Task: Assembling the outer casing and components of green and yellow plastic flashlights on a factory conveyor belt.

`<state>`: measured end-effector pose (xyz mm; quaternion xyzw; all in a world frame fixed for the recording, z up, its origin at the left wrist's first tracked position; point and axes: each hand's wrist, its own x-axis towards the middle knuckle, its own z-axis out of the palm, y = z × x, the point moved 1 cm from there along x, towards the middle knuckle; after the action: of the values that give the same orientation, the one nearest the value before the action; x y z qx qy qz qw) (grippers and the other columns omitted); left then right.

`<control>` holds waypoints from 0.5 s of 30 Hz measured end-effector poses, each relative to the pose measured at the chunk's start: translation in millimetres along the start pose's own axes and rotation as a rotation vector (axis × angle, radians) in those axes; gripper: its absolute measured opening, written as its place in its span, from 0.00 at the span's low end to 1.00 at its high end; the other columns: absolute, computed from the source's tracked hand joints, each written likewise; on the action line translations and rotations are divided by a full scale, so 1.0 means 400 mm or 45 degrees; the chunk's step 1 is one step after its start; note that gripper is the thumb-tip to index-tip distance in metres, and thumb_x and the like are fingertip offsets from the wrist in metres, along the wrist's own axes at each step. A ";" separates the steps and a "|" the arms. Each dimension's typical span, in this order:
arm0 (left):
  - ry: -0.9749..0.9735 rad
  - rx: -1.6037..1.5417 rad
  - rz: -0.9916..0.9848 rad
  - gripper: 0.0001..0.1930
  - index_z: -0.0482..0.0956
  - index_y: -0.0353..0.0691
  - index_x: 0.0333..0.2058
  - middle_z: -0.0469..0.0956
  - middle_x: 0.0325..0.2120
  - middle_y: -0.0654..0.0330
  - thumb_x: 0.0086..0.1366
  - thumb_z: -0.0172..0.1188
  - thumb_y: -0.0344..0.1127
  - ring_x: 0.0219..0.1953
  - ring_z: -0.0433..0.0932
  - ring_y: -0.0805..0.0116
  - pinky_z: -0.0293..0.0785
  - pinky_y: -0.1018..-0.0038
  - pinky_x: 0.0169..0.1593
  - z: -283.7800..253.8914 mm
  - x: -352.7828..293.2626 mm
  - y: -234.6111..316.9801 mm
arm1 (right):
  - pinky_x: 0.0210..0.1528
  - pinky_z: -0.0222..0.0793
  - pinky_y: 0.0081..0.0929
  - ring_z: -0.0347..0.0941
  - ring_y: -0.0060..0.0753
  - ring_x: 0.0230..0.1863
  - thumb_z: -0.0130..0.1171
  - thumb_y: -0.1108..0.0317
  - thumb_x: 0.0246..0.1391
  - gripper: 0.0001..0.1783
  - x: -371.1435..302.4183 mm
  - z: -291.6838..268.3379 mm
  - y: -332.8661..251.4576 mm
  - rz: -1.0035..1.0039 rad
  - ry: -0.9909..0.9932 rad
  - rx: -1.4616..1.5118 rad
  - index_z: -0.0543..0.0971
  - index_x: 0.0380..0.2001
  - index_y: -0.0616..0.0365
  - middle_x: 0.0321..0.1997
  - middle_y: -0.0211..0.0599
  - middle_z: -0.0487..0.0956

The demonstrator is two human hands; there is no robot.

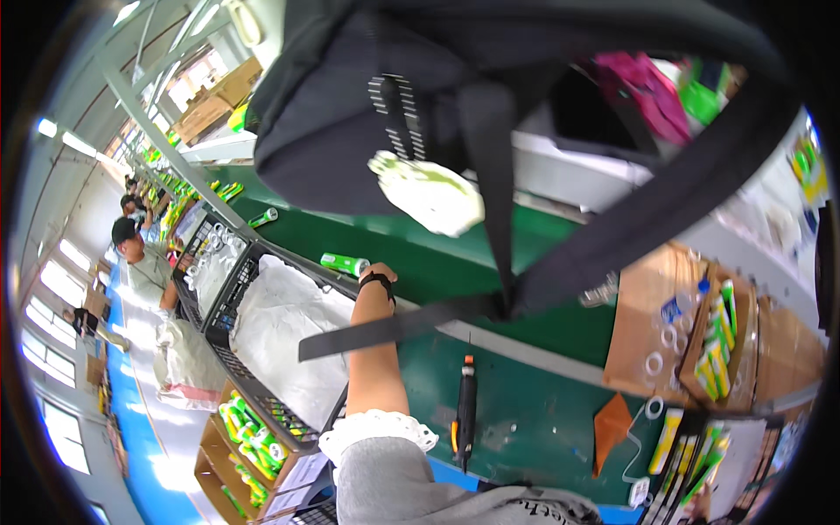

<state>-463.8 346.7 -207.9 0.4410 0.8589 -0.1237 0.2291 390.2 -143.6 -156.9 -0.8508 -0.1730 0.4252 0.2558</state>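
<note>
My left hand [381, 273], with a black band at its wrist, reaches over the green conveyor belt. It is at the white end of a green tube [341, 262]; its fingers are hidden, so I cannot tell whether they grip it. A large black fabric bag [332, 122] fills the upper view, close to me. Its loose black strap [394, 326] crosses in front of my left forearm. From the bag hangs a striped cord loop [398, 114], beside a pale, flat, white-green piece [430, 194]. My right hand is not in view.
Left of my arm stands a black crate [293, 324] lined with white sheeting, above a carton of green tubes [249, 437]. A slim black tool [466, 407] lies on the green table. A cardboard box [722, 346] holds more tubes. A co-worker [144, 262] stands farther left.
</note>
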 end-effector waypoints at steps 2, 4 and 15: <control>0.179 -0.078 -0.177 0.25 0.72 0.44 0.47 0.69 0.49 0.50 0.49 0.58 0.45 0.49 0.70 0.51 0.67 0.63 0.50 0.004 0.123 -0.227 | 0.49 0.65 0.37 0.66 0.40 0.51 0.44 0.65 0.55 0.26 0.016 0.054 -0.139 -0.169 0.011 -0.122 0.58 0.56 0.60 0.54 0.43 0.66; 0.307 -0.237 -0.336 0.31 0.62 0.47 0.54 0.57 0.57 0.48 0.50 0.57 0.46 0.51 0.67 0.51 0.66 0.63 0.52 0.030 0.099 0.007 | 0.48 0.65 0.37 0.66 0.40 0.50 0.44 0.65 0.54 0.24 -0.059 0.048 -0.203 -0.233 0.305 -0.203 0.59 0.54 0.60 0.52 0.44 0.67; 0.407 -0.457 -0.340 0.18 0.68 0.49 0.51 0.71 0.45 0.57 0.62 0.46 0.40 0.46 0.72 0.56 0.70 0.57 0.44 -0.034 0.042 0.010 | 0.46 0.65 0.37 0.68 0.43 0.45 0.46 0.67 0.51 0.17 -0.141 0.179 -0.244 -0.544 1.044 -0.598 0.67 0.46 0.60 0.44 0.46 0.71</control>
<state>-473.0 366.2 -204.7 0.2903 0.9428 0.0727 0.1468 291.7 -73.0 -100.5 -0.9276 -0.3193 -0.0553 0.1859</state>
